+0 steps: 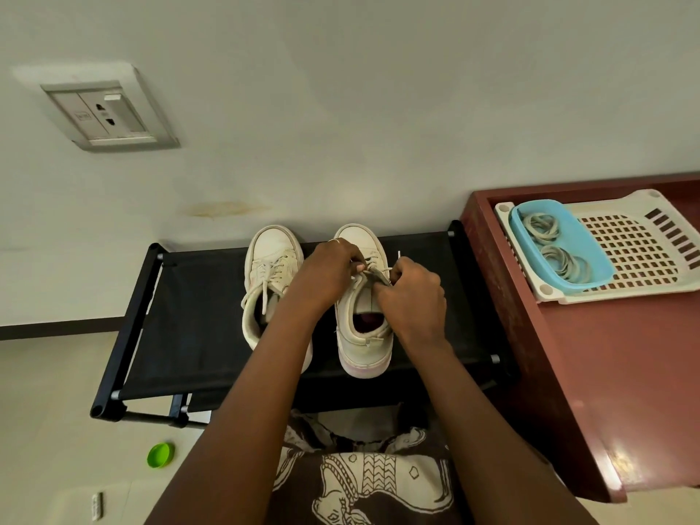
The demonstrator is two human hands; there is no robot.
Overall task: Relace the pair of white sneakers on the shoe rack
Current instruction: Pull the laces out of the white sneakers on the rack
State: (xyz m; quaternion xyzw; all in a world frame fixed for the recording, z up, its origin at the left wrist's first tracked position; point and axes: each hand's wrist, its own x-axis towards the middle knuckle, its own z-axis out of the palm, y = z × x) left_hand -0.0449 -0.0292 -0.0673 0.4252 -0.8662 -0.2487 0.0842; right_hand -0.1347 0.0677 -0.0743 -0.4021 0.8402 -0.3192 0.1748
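Against the pale wall, one black shoe rack (197, 335) is carrying two white sneakers, left sneaker (271, 267) and right sneaker (363, 335), side by side. Left hand (325, 276) and right hand (414, 301) are each pinching the right sneaker's lace (380, 271) in their grip.

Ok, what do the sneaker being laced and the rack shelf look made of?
Sneaker: off-white, smooth matte upper with stitched panels, so leather or synthetic; I cannot tell which. Lace: probably woven textile cord. Rack shelf: matte black fabric, stretched between black tubes, which could be metal or plastic.
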